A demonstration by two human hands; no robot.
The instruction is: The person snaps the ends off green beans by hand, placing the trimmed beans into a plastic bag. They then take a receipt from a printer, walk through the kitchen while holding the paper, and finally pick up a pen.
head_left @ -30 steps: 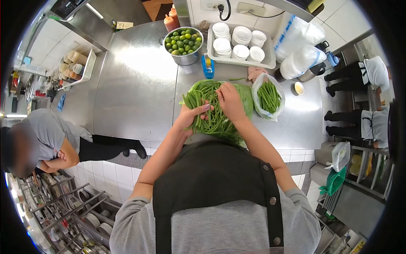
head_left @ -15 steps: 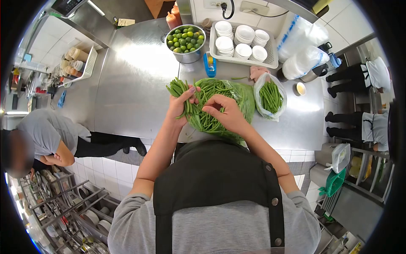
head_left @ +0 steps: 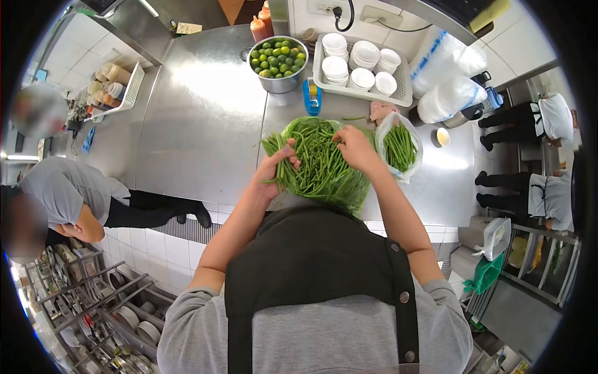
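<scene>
A large clear bag of green beans point(head_left: 321, 159) lies open on the steel table in front of me. My left hand point(head_left: 274, 167) is closed around a bunch of green beans point(head_left: 274, 144) at the bag's left edge. My right hand point(head_left: 356, 148) is over the bag's upper right part, its fingertips bent together at the beans; whatever they pinch is too small to make out. Just right of that hand stands a smaller white plastic bag point(head_left: 418, 149) holding long green beans point(head_left: 399, 148).
Behind the beans are a metal bowl of green citrus point(head_left: 278, 85), a blue tape dispenser point(head_left: 312, 100) and a white basket point(head_left: 402, 93) of small dishes. A small cup point(head_left: 441, 137) stands at the right. One person point(head_left: 68, 193) is at the left, others at the right.
My right hand has moved right and up, away from my left hand, to the bag's upper right. My left hand has shifted slightly right and down, still around its bunch.
</scene>
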